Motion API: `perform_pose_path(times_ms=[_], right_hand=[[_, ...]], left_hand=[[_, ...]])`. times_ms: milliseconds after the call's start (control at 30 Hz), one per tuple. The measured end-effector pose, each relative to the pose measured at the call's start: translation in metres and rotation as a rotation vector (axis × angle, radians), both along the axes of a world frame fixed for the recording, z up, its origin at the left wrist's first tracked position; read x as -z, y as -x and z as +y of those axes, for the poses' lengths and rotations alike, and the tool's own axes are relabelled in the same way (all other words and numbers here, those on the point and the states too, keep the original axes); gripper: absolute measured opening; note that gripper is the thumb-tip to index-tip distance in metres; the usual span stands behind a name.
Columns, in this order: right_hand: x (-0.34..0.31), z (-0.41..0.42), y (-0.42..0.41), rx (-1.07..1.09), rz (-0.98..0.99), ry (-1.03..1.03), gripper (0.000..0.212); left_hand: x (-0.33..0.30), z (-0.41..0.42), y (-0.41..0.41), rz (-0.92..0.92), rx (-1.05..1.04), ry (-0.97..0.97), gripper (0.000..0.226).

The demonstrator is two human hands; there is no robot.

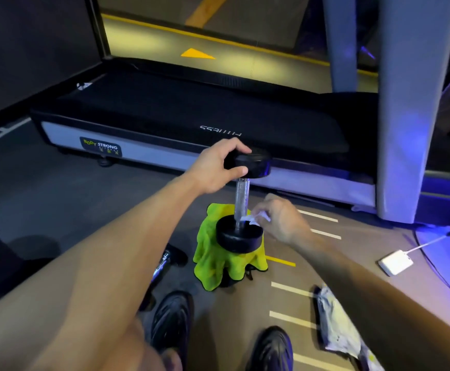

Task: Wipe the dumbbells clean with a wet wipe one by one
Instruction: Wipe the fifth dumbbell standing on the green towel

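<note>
One black dumbbell (241,199) is stood upright on a green cloth (218,261), its top gripped by the left hand (218,167); a wet wipe (253,219) is pinched against its chrome handle by the right hand (282,220).

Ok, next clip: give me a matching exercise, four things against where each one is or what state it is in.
Things:
1. dumbbell
2. wet wipe
3. green cloth
4. white box with a cable

Places or states:
A. lying on the floor at far right
B. draped over a low support, under the lower weight
C. standing on end, its top weight gripped by the left hand
D. pinched in the right hand at the base of the handle

Pairs: 1-C, 2-D, 3-B, 4-A
</note>
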State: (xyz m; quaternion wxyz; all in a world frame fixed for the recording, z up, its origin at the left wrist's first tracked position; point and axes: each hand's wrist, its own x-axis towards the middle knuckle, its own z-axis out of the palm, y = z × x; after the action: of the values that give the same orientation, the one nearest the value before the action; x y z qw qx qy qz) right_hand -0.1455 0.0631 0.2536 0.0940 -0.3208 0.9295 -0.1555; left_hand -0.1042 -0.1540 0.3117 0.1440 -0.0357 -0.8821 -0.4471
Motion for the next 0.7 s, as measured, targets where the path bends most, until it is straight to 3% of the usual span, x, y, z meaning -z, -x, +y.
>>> perform_pose_path(times_ms=[200, 500, 700], right_hand=[[0.041, -0.011, -0.046, 0.275, 0.004, 0.3, 0.027], [0.036, -0.041, -0.042, -0.047, 0.061, 0.037, 0.028], [0.045, -0.029, -0.049, 0.169, 0.026, 0.271, 0.026]], left_hand=[[0.001, -0.006, -0.005, 0.001, -0.013, -0.024, 0.037], [0.002, -0.006, -0.005, 0.009, 0.001, -0.014, 0.037], [-0.002, -0.004, -0.005, 0.006, 0.027, 0.0, 0.036]])
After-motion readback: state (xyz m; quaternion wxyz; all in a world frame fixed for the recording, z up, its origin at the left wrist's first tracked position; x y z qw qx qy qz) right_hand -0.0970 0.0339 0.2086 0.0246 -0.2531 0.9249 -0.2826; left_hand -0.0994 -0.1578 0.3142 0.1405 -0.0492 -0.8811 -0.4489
